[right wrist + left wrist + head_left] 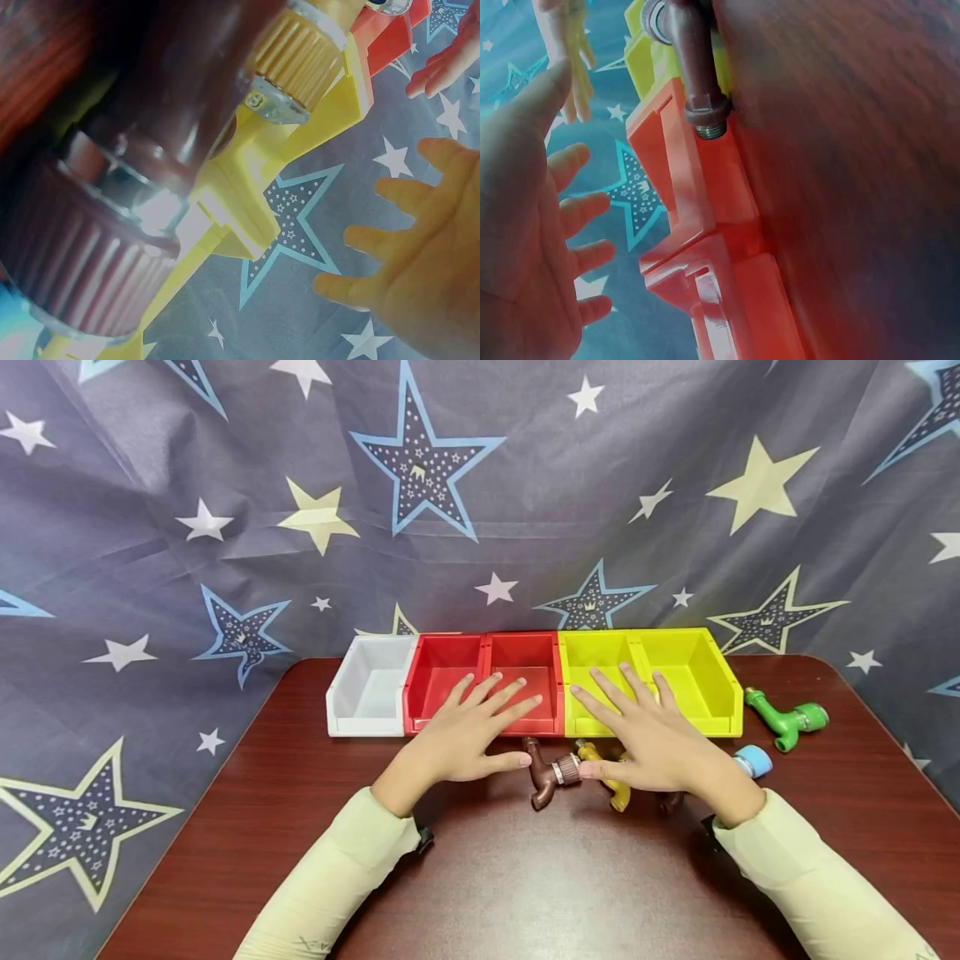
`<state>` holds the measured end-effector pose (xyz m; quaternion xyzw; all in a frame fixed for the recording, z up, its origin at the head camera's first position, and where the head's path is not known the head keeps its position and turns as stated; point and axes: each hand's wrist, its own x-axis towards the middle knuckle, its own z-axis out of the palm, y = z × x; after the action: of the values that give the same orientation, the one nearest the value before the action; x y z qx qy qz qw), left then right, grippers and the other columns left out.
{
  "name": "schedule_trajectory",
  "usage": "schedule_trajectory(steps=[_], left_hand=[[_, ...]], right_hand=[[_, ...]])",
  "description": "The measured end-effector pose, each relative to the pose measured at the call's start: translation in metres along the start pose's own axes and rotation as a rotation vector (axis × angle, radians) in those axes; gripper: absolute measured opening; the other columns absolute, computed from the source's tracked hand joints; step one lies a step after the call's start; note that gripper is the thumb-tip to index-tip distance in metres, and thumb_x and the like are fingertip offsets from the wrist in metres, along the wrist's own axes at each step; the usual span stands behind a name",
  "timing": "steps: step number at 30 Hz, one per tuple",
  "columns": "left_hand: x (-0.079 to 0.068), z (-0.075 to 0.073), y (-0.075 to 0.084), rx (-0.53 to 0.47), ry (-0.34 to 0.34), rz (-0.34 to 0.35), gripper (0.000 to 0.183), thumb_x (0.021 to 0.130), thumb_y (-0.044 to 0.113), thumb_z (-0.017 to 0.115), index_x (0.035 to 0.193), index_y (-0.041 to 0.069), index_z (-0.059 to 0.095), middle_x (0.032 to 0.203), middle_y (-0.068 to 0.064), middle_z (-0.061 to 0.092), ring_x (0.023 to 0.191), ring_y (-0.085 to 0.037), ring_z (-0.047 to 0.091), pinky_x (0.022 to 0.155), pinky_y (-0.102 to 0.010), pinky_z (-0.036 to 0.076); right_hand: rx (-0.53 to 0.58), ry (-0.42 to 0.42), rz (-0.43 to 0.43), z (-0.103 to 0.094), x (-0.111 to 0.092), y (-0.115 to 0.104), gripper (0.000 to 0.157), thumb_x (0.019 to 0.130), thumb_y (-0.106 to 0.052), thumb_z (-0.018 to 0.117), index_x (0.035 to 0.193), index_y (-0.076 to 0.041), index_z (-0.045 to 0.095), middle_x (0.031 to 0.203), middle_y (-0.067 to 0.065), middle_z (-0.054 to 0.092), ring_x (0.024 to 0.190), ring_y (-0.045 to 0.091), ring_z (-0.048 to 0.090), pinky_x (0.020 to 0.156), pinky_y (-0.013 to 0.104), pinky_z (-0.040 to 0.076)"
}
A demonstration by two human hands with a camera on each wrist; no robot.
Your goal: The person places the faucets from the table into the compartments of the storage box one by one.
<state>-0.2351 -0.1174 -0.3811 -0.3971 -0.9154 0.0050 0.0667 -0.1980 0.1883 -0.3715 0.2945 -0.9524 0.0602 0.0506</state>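
Note:
My left hand (468, 735) is spread flat above the front of the red bins (517, 652), fingers straight, holding nothing. My right hand (656, 747), fingers also spread, hovers in front of the yellow bins (693, 672). Between the thumbs lies a brown tap (542, 777) with a ribbed knob. A yellow tap (619, 796) is partly covered by my right hand, and a second brown tap (670, 802) shows only in part beneath it. That brown tap's ribbed knob (90, 255) looms large in the right wrist view, near a yellow ribbed knob (300, 64).
A white bin (367, 727) ends the row on the left. Right of the bins lies a green tap (783, 722), with a blue knob (754, 761) closer to my right wrist. The brown wooden table (555, 893) backs onto a star-patterned cloth (225, 468).

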Motion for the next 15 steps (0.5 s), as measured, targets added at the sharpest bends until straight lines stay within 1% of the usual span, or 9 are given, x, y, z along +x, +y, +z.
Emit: schedule_trajectory(steps=[4, 10, 15], left_hand=[[0.0, -0.003, -0.004, 0.002, 0.009, -0.022, 0.083, 0.095, 0.077, 0.042, 0.164, 0.037, 0.019, 0.169, -0.001, 0.024, 0.155, -0.034, 0.017, 0.122, -0.06, 0.007], [-0.002, -0.009, -0.012, 0.031, 0.056, -0.049, 0.078, 0.097, 0.072, 0.044, 0.163, 0.035, 0.024, 0.165, -0.003, 0.032, 0.15, -0.035, 0.027, 0.12, -0.059, 0.016], [-0.005, -0.017, -0.022, 0.005, 0.086, -0.087, 0.077, 0.097, 0.068, 0.049, 0.163, 0.033, 0.028, 0.164, -0.004, 0.035, 0.148, -0.036, 0.029, 0.119, -0.06, 0.017]], right_hand=[[0.012, -0.002, 0.004, -0.002, 0.0, 0.001, 0.096, 0.09, -0.073, 0.059, 0.165, -0.032, 0.016, 0.172, 0.005, 0.007, 0.155, 0.044, 0.0, 0.115, 0.073, 0.001], [0.017, 0.01, 0.018, -0.005, -0.002, 0.003, 0.088, 0.094, -0.067, 0.059, 0.165, -0.034, 0.017, 0.171, 0.007, 0.012, 0.154, 0.046, 0.007, 0.116, 0.072, 0.005], [0.014, 0.032, 0.022, -0.006, -0.003, 0.006, 0.086, 0.096, -0.064, 0.059, 0.165, -0.034, 0.018, 0.17, 0.01, 0.017, 0.153, 0.047, 0.012, 0.115, 0.073, 0.009]])
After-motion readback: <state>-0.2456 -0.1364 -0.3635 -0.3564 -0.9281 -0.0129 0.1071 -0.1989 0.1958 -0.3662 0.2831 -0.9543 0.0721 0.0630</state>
